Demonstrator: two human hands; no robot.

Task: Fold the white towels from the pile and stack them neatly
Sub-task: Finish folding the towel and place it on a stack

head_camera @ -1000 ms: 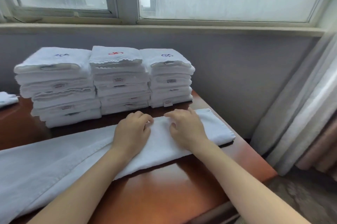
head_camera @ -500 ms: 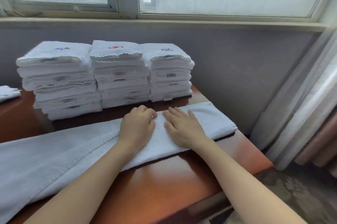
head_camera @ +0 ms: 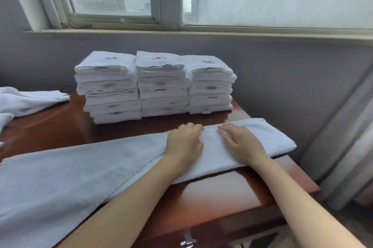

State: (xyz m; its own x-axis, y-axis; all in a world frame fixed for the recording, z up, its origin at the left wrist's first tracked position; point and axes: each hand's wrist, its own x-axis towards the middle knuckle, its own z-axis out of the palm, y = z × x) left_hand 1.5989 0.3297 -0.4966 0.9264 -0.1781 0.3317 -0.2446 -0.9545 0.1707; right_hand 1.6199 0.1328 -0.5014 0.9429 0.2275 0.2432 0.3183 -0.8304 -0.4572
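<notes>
- Long white terry towel (head_camera: 101, 167) laid across the reddish-brown wooden desk (head_camera: 222, 193), right end doubled.
- Left hand (head_camera: 184, 143), fingers curled gripping its far edge; right hand (head_camera: 241, 143) flat, holding nothing (likely pinning layers square).

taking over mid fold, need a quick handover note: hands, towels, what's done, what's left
Left hand: fingers curled at the far edge of the long towel, apparently gripping it.
Right hand: flat on that towel, fingers straight.
Done: three stacks of folded towels stand at the back of the table; the long towel lies as a lengthwise strip.
Left: fold the strip crosswise, stack it, then do the loose towels at far left.
</notes>
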